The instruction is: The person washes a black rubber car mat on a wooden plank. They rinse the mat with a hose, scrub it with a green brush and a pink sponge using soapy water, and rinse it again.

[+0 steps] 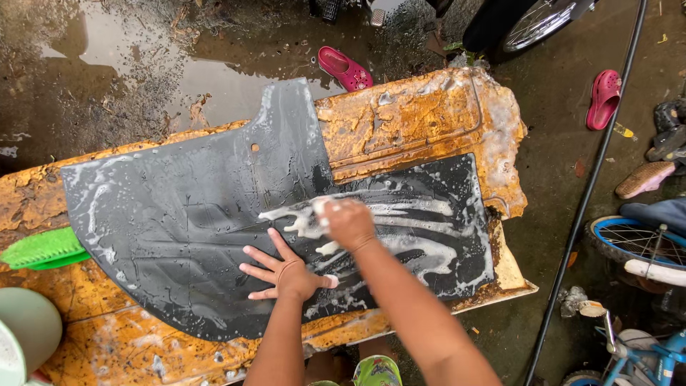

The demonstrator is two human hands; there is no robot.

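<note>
While the left hand (286,273) is pressing flat, fingers spread, on the soapy black mat (200,214), the right hand (346,221) is clenching something foamy on it; the mat is lying across the rusty worktop (421,114).

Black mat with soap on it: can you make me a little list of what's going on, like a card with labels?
Place: outdoors, wet ground
Mat: big black mat, soapy, lying flat on a rusty orange panel
Left hand: left hand pressed flat on the mat, fingers spread
Right hand: right hand closed in the foam; anything inside it is hidden
Brush: green brush at the panel's left edge, untouched
Shoes: two pink clogs on the ground
Hose: black hose along the right
Bike: blue bicycle at right
</note>
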